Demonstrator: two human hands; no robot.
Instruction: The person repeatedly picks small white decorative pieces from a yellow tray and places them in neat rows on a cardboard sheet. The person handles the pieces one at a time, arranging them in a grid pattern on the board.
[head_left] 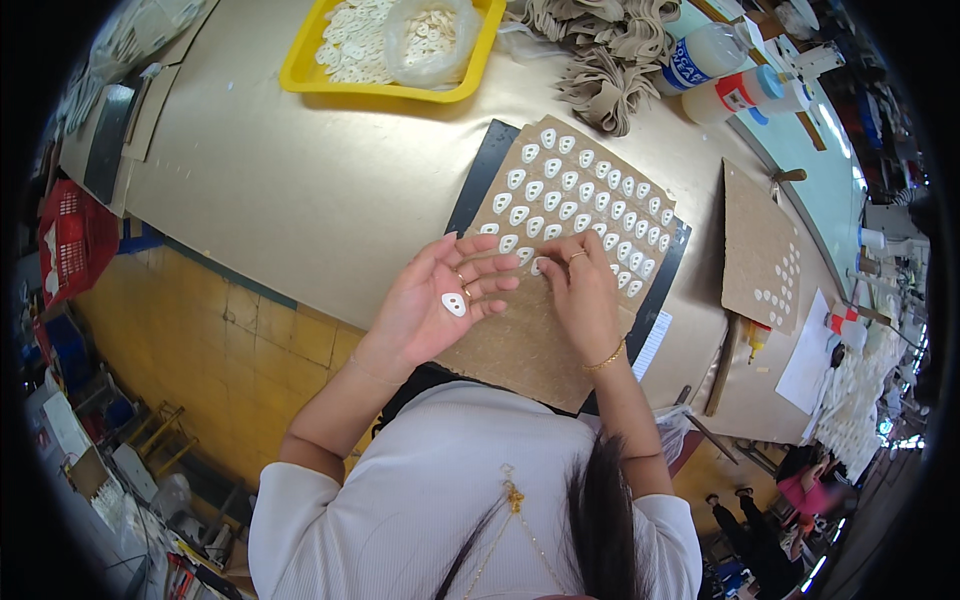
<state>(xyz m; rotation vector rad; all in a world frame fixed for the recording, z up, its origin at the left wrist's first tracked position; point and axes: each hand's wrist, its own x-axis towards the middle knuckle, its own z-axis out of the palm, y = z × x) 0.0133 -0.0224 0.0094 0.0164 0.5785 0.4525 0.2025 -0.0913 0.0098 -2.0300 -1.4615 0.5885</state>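
I'm looking down from the head camera: the hands are apart from each other. The left hand (pixel 422 305) is palm up, fingers loosely spread, one white two-hole piece (pixel 456 309) lying flat on it. Over on the right hand (pixel 585 290), thumb and forefinger meet another white piece (pixel 537 267) on the cardboard sheet (pixel 505 350); pinched or pressed, I can't tell. Beyond it, similar pieces run in slanting rows! The sheet overlies a black board (pixel 467 208) on the desk (pixel 330 200), and a yellow tray (pixel 400 98) of white pieces sits farther back.
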